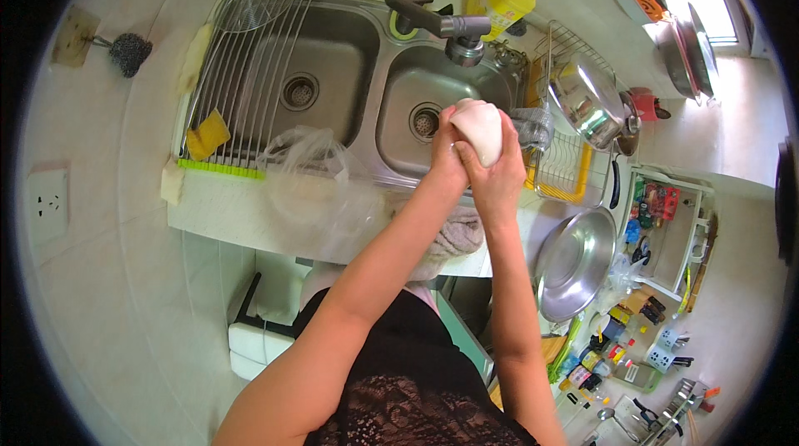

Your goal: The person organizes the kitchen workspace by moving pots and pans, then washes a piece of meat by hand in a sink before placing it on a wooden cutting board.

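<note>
Both my hands grip a smooth white rounded lump (479,129), wet-looking, with folds at its top; I cannot tell exactly what it is. My left hand (447,151) wraps its left side. On its right and near side lies my right hand (500,182), thumb across the front. The lump is above the right basin (399,128) of a stainless-steel double sink, just right of the drain (425,121). Beyond it is the dark faucet (465,34), its spout head apart from the lump. No water stream shows.
Left, a roll-up drying rack (249,81) spans the other basin, bearing a yellow sponge (209,135). A clear plastic bag (312,190) and a towel (460,232) lie at the front edge. Right stand a wire dish rack (565,168), a steel pot (587,99) and a metal basin (577,264).
</note>
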The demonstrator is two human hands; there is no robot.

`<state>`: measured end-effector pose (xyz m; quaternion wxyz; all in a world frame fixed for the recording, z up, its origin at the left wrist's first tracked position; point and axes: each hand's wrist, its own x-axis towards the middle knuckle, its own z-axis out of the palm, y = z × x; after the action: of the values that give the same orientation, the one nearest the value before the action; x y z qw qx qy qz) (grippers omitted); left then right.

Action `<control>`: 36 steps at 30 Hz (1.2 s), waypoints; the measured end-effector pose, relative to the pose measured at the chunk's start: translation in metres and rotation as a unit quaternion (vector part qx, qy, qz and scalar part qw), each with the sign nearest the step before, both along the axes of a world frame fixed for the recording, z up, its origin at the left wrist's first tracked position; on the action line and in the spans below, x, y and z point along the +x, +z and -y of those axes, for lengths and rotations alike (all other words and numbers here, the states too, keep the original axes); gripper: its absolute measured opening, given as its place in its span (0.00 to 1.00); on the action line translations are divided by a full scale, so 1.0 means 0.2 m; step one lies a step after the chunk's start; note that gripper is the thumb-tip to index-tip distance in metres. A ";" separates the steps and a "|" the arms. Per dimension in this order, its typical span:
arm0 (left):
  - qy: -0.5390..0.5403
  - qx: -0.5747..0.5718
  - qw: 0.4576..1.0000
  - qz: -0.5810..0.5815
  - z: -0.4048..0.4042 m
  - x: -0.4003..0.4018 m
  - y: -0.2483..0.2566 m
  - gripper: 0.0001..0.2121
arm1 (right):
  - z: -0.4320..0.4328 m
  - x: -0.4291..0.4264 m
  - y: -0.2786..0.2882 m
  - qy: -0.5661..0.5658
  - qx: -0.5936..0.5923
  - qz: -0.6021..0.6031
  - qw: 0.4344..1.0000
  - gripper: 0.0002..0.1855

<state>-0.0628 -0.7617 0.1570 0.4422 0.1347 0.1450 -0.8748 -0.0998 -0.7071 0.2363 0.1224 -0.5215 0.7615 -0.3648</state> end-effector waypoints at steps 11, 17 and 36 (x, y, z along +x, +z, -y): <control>-0.071 0.027 0.995 0.070 0.04 -0.02 0.08 0.17 | 0.00 0.00 0.03 -0.030 0.050 -0.084 0.995 0.28; -0.043 0.012 0.998 0.035 0.03 -0.06 0.03 0.17 | 0.01 -0.05 -0.02 -0.018 0.038 -0.101 0.994 0.29; -0.035 -0.030 0.998 0.032 -0.01 -0.08 -0.18 0.24 | -0.02 -0.08 -0.07 -0.020 0.095 -0.047 0.994 0.28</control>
<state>-0.0789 -0.7589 0.1218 0.4195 0.1546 0.1000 -0.8889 -0.1153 -0.7040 0.2233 0.1280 -0.5085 0.8081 -0.2683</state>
